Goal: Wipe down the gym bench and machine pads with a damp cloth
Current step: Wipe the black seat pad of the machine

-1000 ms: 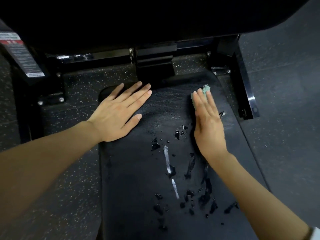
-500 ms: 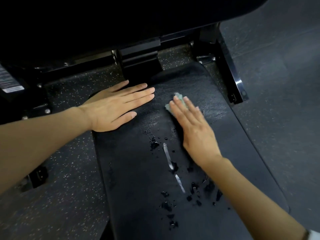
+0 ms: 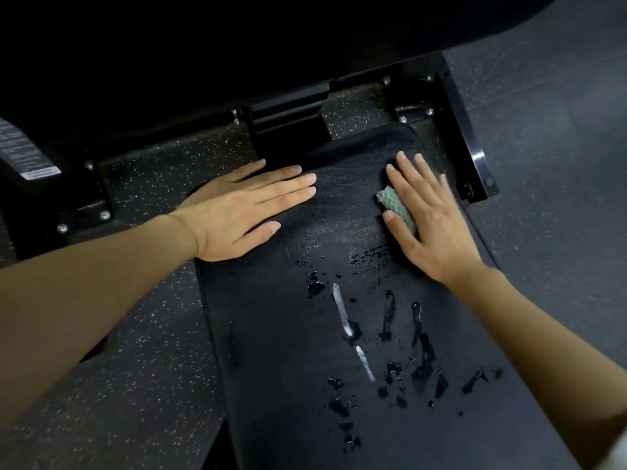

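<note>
The right hand (image 3: 431,225) lay flat with its fingers straight and spread apart, pressing down on the green cloth (image 3: 395,206). It was not gripping the cloth, only pushing on it. Half a second before, this hand and the cloth were nearer the middle of the bench pad (image 3: 278,368). Now they had slid back to the right side, at the far end, so the hand was going side to side, the way you rub something clean.

The left hand (image 3: 237,215) was flat too, fingers straight and close together, holding nothing. It had stayed on the far left edge of the pad, most likely to keep the person steady.

A thin wet smear showed just near the cloth – that part looked wiped. Closer to the person, many water drops (image 3: 390,317) and two white streaks (image 3: 341,310) still sat on the pad. So the far end seemed almost done, but the near part still needed the cloth.
</note>
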Demonstrator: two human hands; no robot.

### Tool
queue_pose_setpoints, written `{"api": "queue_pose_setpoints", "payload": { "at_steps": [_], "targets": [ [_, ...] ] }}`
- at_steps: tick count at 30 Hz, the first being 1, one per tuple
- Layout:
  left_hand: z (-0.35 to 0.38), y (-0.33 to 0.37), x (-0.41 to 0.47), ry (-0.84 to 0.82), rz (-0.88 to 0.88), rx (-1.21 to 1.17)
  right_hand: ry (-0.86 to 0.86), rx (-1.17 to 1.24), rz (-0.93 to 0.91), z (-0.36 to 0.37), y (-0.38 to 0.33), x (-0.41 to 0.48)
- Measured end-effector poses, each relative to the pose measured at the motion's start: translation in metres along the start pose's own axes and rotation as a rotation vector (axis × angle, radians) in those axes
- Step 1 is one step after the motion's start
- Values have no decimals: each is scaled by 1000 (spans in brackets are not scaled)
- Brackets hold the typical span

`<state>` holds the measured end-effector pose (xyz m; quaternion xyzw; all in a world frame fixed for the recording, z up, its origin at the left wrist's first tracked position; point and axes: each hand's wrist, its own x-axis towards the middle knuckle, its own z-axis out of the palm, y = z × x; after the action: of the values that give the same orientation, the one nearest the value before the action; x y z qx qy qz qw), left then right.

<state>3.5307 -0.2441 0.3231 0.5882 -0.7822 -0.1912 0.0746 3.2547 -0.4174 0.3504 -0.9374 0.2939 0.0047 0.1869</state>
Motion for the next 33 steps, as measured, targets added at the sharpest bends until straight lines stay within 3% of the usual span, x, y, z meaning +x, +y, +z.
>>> {"api": "queue_pose_setpoints", "payload": {
  "at_steps": [7,12,17,25,29,33],
  "targets": [
    [-1,0,1,-11,-14,36,29,88,-36,22,-49,-10],
    [-2,1,1,-8,-26,52,49,16,-128,49,-102,-24],
    [-2,1,1,-21,-31,51,106,-142,-99,49,-92,-22],
    [-1,0,0,-10,-26,51,149,-66,64,35,-55,-9],
    [0,1,1,-11,-18,16,130,90,77,37,-73,-12],
    [-1,1,2,1,-25,15,74,57,-9,49,-117,-24]
  ]
}}
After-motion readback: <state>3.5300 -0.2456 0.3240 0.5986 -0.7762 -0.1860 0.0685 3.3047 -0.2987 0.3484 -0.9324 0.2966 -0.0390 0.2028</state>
